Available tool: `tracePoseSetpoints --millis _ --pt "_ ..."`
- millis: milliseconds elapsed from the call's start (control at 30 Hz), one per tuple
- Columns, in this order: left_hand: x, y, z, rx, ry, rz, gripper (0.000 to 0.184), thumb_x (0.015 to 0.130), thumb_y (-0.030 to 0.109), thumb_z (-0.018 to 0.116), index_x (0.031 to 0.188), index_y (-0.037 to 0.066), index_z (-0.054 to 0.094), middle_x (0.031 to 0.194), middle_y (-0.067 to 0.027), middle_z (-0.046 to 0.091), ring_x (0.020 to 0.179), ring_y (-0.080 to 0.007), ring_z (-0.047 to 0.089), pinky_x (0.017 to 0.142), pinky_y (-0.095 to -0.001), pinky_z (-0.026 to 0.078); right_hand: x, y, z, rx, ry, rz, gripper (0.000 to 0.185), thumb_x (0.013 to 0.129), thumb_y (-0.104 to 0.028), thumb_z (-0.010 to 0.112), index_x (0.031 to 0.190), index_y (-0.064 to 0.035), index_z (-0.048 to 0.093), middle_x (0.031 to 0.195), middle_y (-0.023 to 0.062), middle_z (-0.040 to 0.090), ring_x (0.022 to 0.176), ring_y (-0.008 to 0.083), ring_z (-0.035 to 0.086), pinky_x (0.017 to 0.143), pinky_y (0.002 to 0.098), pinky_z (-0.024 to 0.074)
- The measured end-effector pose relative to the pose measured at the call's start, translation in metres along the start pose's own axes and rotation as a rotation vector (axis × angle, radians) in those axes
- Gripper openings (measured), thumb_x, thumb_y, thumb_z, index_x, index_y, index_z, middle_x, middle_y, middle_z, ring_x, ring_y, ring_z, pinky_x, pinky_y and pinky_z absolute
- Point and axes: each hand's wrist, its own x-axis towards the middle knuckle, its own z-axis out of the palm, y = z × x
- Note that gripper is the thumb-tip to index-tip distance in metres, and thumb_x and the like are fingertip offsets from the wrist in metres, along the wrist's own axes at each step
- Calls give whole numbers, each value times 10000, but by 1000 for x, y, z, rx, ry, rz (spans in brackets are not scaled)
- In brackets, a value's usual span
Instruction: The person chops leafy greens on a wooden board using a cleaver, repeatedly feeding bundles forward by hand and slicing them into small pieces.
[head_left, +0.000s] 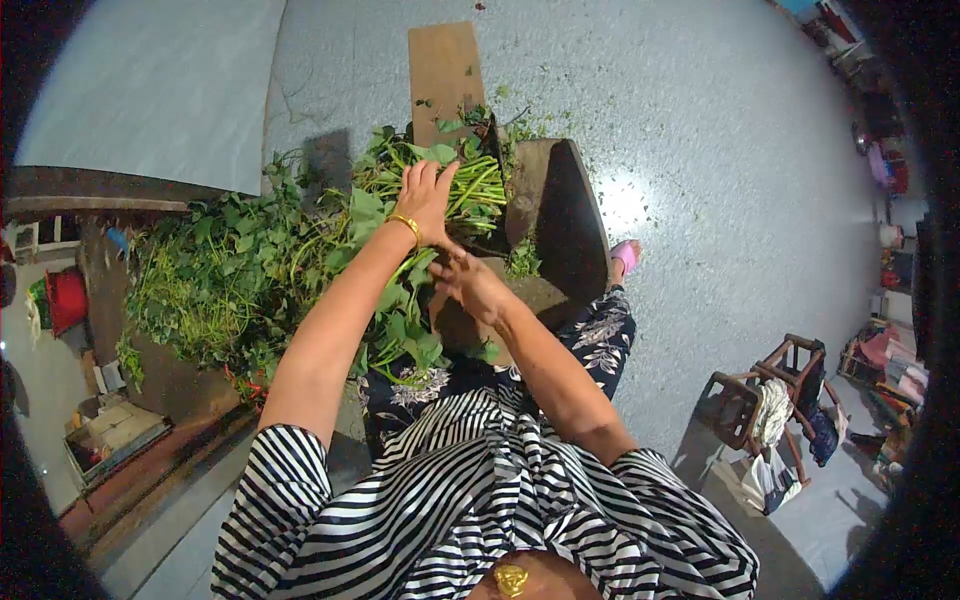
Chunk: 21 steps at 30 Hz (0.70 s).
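My left hand (428,205), with a gold bangle at the wrist, lies over a bundle of leafy green stems (478,190), its fingers bent across it. The cut-looking stem ends point right, and leaves show around the palm. Just below, my right hand (475,288) is near the left thumb, with its fingers slightly curled and apart; nothing is visible in them. Loose leaves (405,335) hang beside it over my lap. A large heap of leafy vines (240,270) spreads out to the left of my hands.
A flat brown board (445,75) extends beyond the bundle. Right of it stands a dark wooden piece (545,190) with a raised side. Leaf scraps dot the grey floor (720,200). A small wooden chair (740,410) with cloths stands at right, a pale tabletop (150,90) at upper left.
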Motion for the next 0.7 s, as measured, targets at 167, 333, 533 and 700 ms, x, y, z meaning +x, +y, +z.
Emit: tracePoseSetpoints --millis 167,333,533,700 --pt "2 7 0 91 -33 -59 1091 463 317 812 1348 54 230 1278 -188 319 1259 -354 219 1076 -457 146 -58 -44 2 -709 -145 43 527 770 -60 515 1280 -28 387 1262 103 467 1087 201 494 854 325 409" --pt "8 0 2 130 24 4 926 555 189 742 1336 49 265 1310 -165 312 1273 -341 226 1088 -437 148 -70 -104 23 -1078 815 -1205 271 715 -27 593 984 -32 563 835 107 553 775 269 554 736 351 446" --pt "10 -10 6 -35 30 69 910 534 297 730 1302 40 315 1213 -151 401 1185 -324 331 1047 -463 209 19 -136 -5 -808 481 -933 139 823 -141 539 815 -6 502 516 74 514 428 151 514 429 308 399" --pt "-18 29 39 313 234 -38 1103 438 453 773 1339 58 273 1184 -126 442 1138 -305 390 1036 -451 202 69 -268 29 -601 333 -522 231 808 -245 551 793 -20 500 591 83 535 460 168 493 397 304 364"
